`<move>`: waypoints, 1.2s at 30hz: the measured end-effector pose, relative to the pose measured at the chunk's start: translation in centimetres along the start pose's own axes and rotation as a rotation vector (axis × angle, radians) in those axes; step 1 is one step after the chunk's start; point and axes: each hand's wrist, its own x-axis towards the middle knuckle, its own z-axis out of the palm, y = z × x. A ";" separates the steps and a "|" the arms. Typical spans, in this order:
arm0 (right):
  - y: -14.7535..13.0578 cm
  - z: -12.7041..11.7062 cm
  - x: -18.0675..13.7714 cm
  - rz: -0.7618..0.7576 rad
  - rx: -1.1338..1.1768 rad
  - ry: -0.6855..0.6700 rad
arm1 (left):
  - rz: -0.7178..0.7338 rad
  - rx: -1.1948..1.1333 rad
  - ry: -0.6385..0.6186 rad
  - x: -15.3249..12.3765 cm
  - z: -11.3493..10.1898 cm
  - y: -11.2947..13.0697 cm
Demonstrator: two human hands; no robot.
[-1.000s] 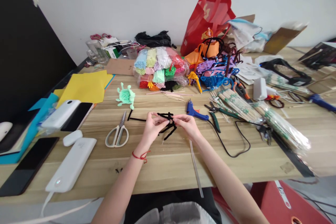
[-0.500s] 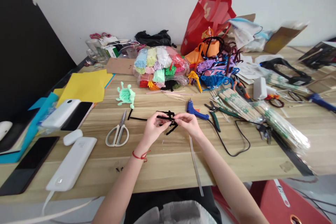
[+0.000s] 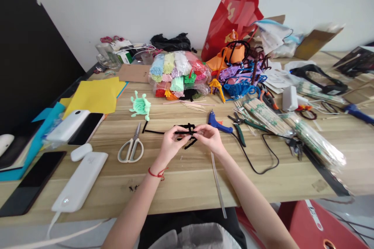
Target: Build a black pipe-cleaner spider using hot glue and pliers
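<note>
Between my two hands is a small frame of black pipe cleaners (image 3: 190, 127), with several short pieces crossing and one end sticking out below. My left hand (image 3: 173, 140) pinches its left side between thumb and fingers. On the other side, the fingertips of my right hand (image 3: 209, 137) are closed on the same black frame. Fingers partly hide how its pieces join. A loose black pipe cleaner (image 3: 154, 132) lies bent on the table left of my hands. White-handled scissors (image 3: 131, 149) and a blue glue gun (image 3: 217, 123) lie on either side.
A mint-green pipe-cleaner figure (image 3: 140, 106) sits beyond the scissors. Behind it is a bag of coloured pipe cleaners (image 3: 179, 74). Green-handled pliers (image 3: 240, 134) and packs of wooden sticks (image 3: 267, 116) lie right. A glue stick (image 3: 218, 186) overhangs the front edge. A power bank (image 3: 80, 183) lies left.
My hands stay nearly in place, still gripping the black frame. The frame has tilted slightly, and my right fingertips have shifted a little lower on it.
</note>
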 end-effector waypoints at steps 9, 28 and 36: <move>0.3 0.2 0.1 -0.049 -0.053 0.053 | 0.012 0.012 0.037 -0.2 0.6 0.2; 0.6 0.5 0.0 -0.023 -0.004 0.113 | 0.070 0.110 0.034 -0.5 0.7 0.4; 0.8 0.5 0.1 -0.026 0.018 0.104 | 0.082 0.135 0.029 -0.5 0.7 0.4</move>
